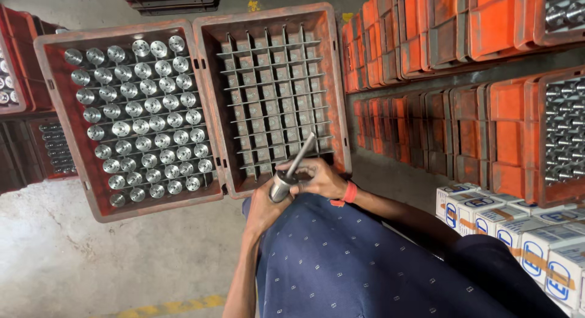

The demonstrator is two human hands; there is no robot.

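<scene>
both hands (292, 193) grip metal shaft (292, 171), slanted, thin end up-right.

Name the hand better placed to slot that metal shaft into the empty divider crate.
Probably right. The right hand holds the metal shaft on the side nearest the empty divider crate, directly below its grid. The left hand grips the shaft's thick end, nearer the full crate.

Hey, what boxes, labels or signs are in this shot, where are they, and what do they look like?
Small cartons: lower right corner, packed in rows; white cardboard boxes with blue round marks and brown tape strips.
No signs or screens show.
</scene>
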